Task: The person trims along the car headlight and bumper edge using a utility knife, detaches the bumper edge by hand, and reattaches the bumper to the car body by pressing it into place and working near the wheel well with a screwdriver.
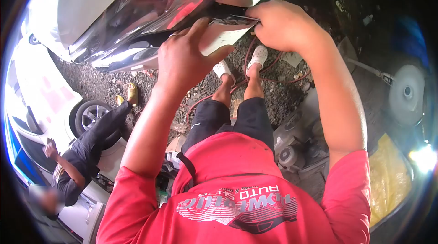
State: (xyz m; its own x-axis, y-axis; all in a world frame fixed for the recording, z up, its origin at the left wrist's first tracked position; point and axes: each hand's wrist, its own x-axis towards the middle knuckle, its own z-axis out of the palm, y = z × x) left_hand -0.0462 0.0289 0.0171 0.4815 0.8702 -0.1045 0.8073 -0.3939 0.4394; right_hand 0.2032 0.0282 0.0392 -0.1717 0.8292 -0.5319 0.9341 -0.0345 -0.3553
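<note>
A glossy car body part (pixel 150 20) with red and dark reflections slants across the top. Along its lower side runs a pale strip (pixel 226 36) with a thin dark edge. My left hand (pixel 185 57) lies against this lower side, fingers and thumb apart, a ring on one finger. At the strip's right end, my right hand (pixel 283 25) is closed, thumb and fingers pinching the thin edge. The fingertips of that hand are partly hidden.
A co-worker in dark clothes (pixel 77 164) sits or crouches at the left, beside a white car (pixel 41 80) and its wheel (pixel 91 115). Gravel and a red hose (pixel 196 105) lie below. A round white fan (pixel 406 91), metal parts (pixel 289 155) and a yellow sheet (pixel 390 175) are at the right.
</note>
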